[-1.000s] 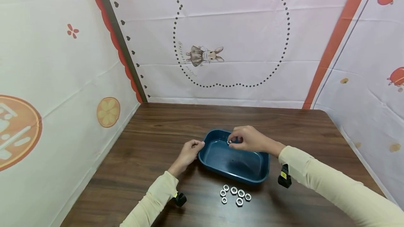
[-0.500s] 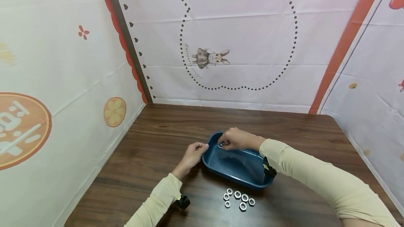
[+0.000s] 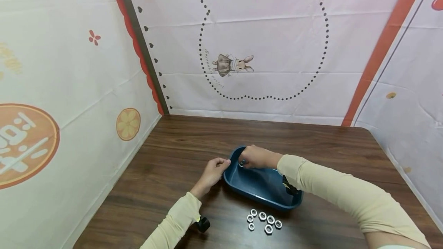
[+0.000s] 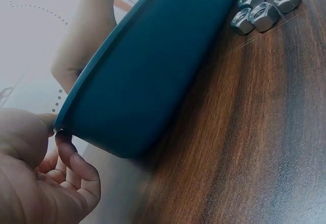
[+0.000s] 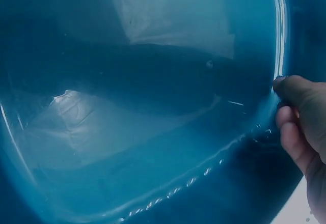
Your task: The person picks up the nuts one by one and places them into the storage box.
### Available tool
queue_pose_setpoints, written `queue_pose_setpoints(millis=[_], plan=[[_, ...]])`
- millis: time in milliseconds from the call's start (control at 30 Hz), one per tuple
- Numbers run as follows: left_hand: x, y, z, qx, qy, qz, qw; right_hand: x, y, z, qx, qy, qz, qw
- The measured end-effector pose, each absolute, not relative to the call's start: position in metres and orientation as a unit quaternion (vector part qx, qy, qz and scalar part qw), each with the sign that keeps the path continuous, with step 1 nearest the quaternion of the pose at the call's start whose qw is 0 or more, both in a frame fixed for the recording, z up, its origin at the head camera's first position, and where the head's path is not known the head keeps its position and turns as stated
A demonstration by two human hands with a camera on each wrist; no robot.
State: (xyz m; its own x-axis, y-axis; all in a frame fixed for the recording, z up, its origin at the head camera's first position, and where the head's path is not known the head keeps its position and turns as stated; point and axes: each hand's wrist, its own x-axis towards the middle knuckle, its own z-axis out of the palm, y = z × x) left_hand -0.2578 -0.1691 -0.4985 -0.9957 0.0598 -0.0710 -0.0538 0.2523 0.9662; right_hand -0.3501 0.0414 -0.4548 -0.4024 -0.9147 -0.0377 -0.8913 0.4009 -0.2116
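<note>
A blue plastic tray (image 3: 263, 196) sits on the wooden table. My left hand (image 3: 214, 171) pinches its left rim between thumb and fingers; the left wrist view shows the left hand (image 4: 46, 168) gripping the lip from outside. My right hand (image 3: 257, 157) reaches down inside the tray's far left part, with a metal nut (image 3: 242, 163) pinched at its fingertips. In the right wrist view the right hand (image 5: 308, 117) is close to the tray wall, its nut mostly hidden by the fingers. Several hex nuts (image 3: 262, 216) lie loosely grouped on the table in front of the tray.
The brown wood-grain table (image 3: 187, 141) meets a printed white cloth wall (image 3: 277, 49) at the back, with similar cloth on both sides. Each wrist carries a small black camera, such as the left one (image 3: 203, 224).
My right hand has moved left and lower into the tray with the nut. The left hand keeps its grip on the rim. The head view has shifted slightly.
</note>
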Motion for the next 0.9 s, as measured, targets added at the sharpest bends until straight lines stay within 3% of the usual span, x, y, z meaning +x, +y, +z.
queue_pose_setpoints(millis=[467,667,900], plan=[[-0.257,-0.161,-0.503,0.015,0.793,0.606,0.061,-0.333,0.053,-0.450,-0.482,0.869,-0.070,0.083],[-0.260,-0.162,-0.503,0.009,0.789,0.613,0.045,-0.306,0.071,-0.417,-0.462,0.877,-0.130,0.002],[-0.257,-0.164,-0.491,-0.004,0.792,0.609,0.028,-0.248,0.103,-0.404,-0.413,0.875,-0.239,-0.079]])
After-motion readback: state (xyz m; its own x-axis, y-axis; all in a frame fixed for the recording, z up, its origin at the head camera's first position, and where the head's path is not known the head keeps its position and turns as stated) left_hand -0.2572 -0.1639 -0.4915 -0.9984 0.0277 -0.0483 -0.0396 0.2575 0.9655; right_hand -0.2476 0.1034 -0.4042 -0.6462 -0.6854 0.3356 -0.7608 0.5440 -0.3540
